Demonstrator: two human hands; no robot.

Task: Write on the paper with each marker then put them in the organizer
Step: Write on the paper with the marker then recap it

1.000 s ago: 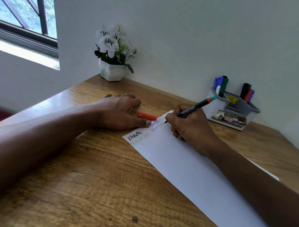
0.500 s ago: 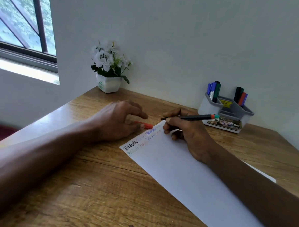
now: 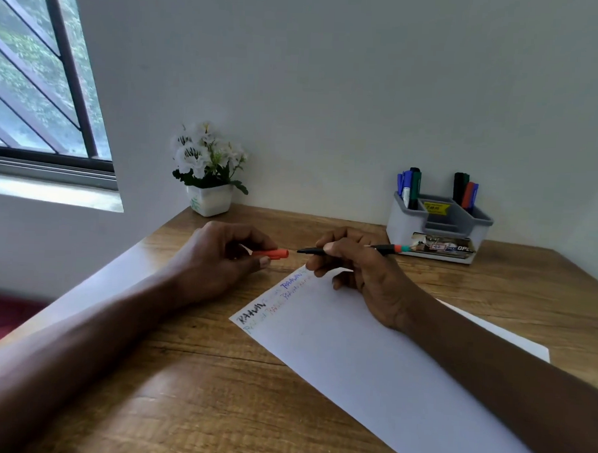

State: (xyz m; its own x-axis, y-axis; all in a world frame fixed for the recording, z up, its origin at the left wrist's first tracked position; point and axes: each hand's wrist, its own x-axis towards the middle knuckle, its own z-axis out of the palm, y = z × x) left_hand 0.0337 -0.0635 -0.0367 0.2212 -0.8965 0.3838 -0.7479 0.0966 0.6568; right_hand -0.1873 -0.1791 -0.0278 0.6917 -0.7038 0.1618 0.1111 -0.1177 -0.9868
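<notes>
**Recapping time, looks like**

Writing's stopped. A second ago the tip was on the sheet, now it's lifted clear, and the cap that lay on the desk is up off it.

Nearest the camera, the long white sheet of paper point(image 3: 370, 359) runs diagonally over the brown wooden desk point(image 3: 214, 411), with rows of coloured words crowded at its far corner. Just past that corner, the right hand point(image 3: 367, 274) has its fingers curled round the thin black marker point(image 3: 387, 249) with an orange-and-teal tail band. It's held level with the tip pointing left, off the paper.

The left hand point(image 3: 221, 257) pinches the small orange cap point(image 3: 272, 253) between thumb and fingertips, aimed at that tip with a small gap between them. Probably lined up that way so the cap slides straight on.

Further back on the right, the grey plastic organizer point(image 3: 398, 224) sits by the wall with several markers point(image 3: 410, 188) already standing in its two rear compartments. This one should join them once capped. Off to the left, a white pot of white flowers point(image 3: 209, 200) sits in the corner.
</notes>
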